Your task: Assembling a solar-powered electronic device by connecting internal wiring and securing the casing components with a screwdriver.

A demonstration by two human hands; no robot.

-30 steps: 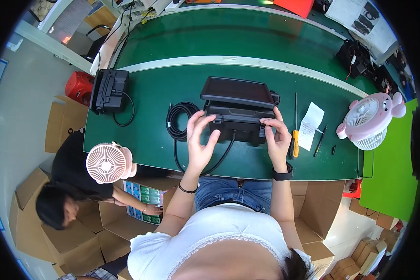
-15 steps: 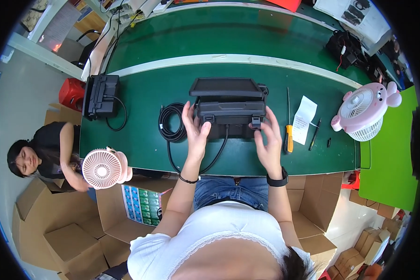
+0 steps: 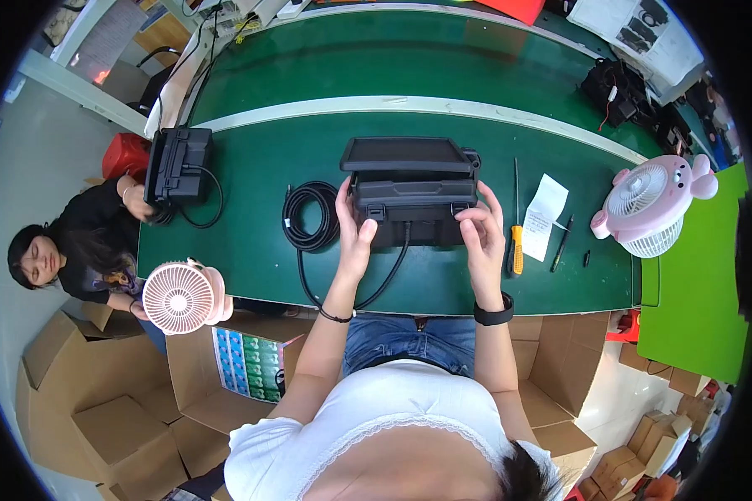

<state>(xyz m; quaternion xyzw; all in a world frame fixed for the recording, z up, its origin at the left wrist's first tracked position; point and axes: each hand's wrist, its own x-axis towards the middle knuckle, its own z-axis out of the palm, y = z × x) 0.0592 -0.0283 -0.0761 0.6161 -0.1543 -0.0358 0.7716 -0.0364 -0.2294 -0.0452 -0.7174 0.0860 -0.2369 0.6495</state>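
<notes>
A black plastic case with two front latches stands at the middle of the bench, with its lid-like upper panel at the back. My left hand grips the case's left side, thumb beside the left latch. At the opposite side my right hand holds the case, its thumb and index finger by the right latch. A black cable runs from the case's front, loops near me and leads to a coil left of my left hand.
An orange-handled screwdriver, a paper slip, and a pen lie to the right. Beyond stands a pink fan. At left are another black case, a second fan and a co-worker, whose hand is at that case.
The right latch stuck out under my fingers before; now it lies flatter against the case. My right fingers have shifted slightly upward. The co-worker has reached toward the other case.
</notes>
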